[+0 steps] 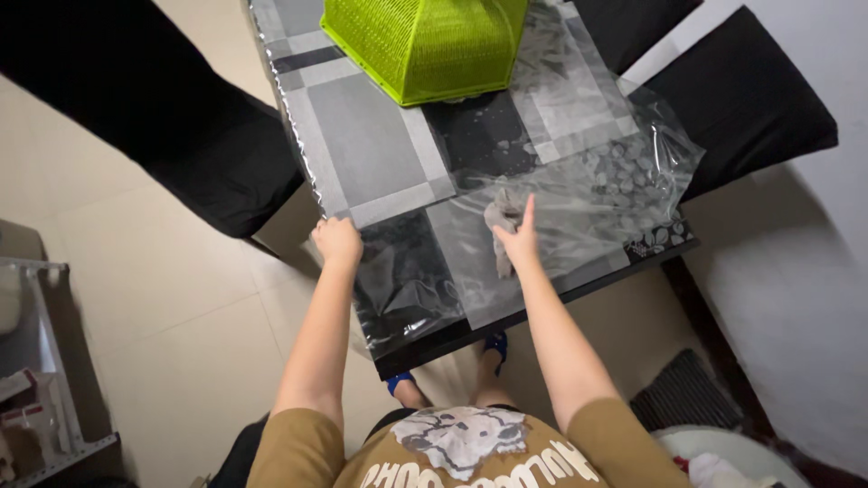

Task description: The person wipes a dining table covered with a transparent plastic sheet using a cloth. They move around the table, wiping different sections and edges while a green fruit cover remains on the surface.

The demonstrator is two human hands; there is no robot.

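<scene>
A table (380,154) with a grey and black patchwork cloth lies under a clear plastic cover (588,190). My left hand (336,240) rests closed on the table's left edge, pressing the cover down. My right hand (519,237) presses a grey rag (503,213) onto the plastic near the front of the table, index finger stretched out. The far right corner of the plastic is crumpled and lifted.
A lime green mesh food cover (420,41) stands at the back of the table. Black chairs (181,117) sit at the left and at the right (741,99). A metal shelf (45,361) is at the far left, a dark mat (687,398) on the floor at right.
</scene>
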